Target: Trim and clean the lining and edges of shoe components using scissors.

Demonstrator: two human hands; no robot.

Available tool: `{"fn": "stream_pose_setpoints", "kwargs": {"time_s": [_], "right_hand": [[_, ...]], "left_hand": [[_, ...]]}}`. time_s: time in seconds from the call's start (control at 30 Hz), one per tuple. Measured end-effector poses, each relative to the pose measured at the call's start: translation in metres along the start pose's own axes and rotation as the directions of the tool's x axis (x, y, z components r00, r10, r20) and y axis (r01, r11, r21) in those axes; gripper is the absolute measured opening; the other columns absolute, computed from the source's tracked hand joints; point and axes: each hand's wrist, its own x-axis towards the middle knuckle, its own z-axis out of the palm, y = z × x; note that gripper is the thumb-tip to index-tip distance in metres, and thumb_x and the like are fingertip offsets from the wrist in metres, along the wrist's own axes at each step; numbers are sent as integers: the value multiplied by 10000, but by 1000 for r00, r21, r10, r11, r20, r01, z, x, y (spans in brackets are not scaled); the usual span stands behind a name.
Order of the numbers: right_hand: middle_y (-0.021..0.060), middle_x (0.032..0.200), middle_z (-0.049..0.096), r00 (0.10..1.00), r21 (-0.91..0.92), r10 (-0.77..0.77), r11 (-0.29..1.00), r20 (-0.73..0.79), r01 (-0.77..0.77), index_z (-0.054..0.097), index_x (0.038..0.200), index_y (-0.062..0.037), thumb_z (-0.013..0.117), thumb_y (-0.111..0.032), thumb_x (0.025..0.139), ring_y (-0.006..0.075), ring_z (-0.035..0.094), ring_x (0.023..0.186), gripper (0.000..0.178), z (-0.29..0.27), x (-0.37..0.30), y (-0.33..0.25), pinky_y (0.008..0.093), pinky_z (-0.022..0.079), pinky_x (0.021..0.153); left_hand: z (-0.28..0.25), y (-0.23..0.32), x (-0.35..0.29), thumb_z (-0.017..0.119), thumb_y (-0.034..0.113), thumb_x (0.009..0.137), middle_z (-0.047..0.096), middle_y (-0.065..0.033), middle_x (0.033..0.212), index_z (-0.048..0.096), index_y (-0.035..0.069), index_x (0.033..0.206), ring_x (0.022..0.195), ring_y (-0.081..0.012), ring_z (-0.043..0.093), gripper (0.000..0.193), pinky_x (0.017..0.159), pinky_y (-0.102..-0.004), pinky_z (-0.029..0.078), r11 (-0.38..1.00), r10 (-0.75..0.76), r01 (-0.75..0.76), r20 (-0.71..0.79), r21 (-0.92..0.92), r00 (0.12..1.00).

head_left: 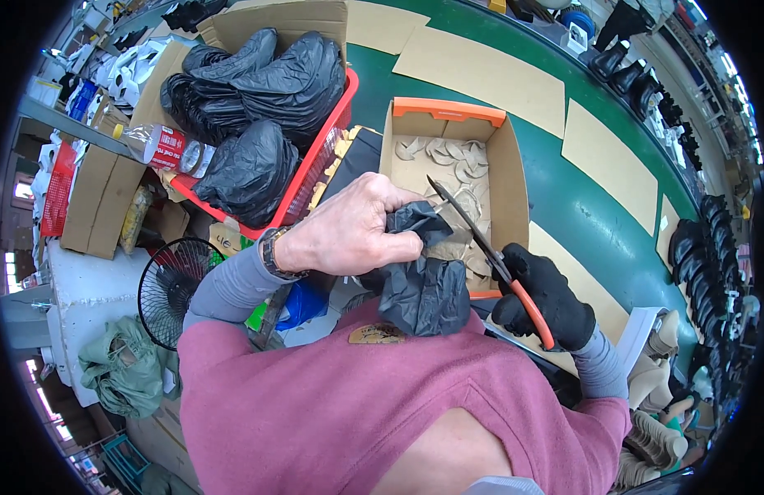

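Note:
My bare left hand, with a dark bracelet at its wrist, pinches a crinkled black leather-like piece between thumb and fingers. Part of the piece hangs down in front of my chest, and a fold shows above the thumb. My right hand, in a black glove, is closed around scissors with orange-red handles. Their dark blades point up and left over an open cardboard box, apart from the black piece. Inside the box lie several curved beige scraps.
A red basket full of crinkled black pieces stands at the left, with a plastic bottle on its edge. Below it is a black fan. Cardboard sheets lie on the green table. Black boots line the far side.

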Motion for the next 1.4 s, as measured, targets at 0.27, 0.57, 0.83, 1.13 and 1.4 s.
{"fn": "stream_pose_setpoints", "kwargs": {"time_s": [0.27,0.57,0.83,1.13,1.4], "right_hand": [[69,573,495,999,0,-44,999,-29,44,525,855,-28,851,-515,644,144,501,500,623,4,-2,6,308,375,470],[67,655,520,978,-12,-206,978,34,206,513,882,-23,619,-714,763,199,514,553,710,1,2,15,330,400,520],[92,703,511,962,-113,-271,955,34,273,521,947,-16,479,-805,781,256,496,592,807,0,6,12,354,388,558],[154,649,517,965,0,-259,966,-38,259,550,847,10,782,-497,716,282,491,548,573,8,4,1,370,382,538],[72,687,527,917,-2,-394,919,-56,395,542,916,10,518,-710,840,151,485,585,725,14,17,17,307,411,545]], "left_hand": [[-6,0,2,593,104,742,479,-21,554,585,-49,718,545,-66,416,155,508,-272,369,990,-55,62,66,-124,996],[-8,0,3,618,115,748,527,5,610,588,-41,733,594,-62,450,159,552,-261,378,978,-81,107,147,-180,986],[-12,2,5,666,137,743,589,-17,662,640,-40,778,642,-86,509,182,615,-261,411,945,-192,246,244,-216,951],[-12,-3,4,714,186,714,593,-22,753,667,-9,880,780,-116,541,261,716,-267,419,889,-336,374,178,-265,925],[-10,0,8,649,189,747,608,-38,732,650,-45,785,702,-85,527,238,654,-234,416,930,-234,284,216,-235,948]]}}
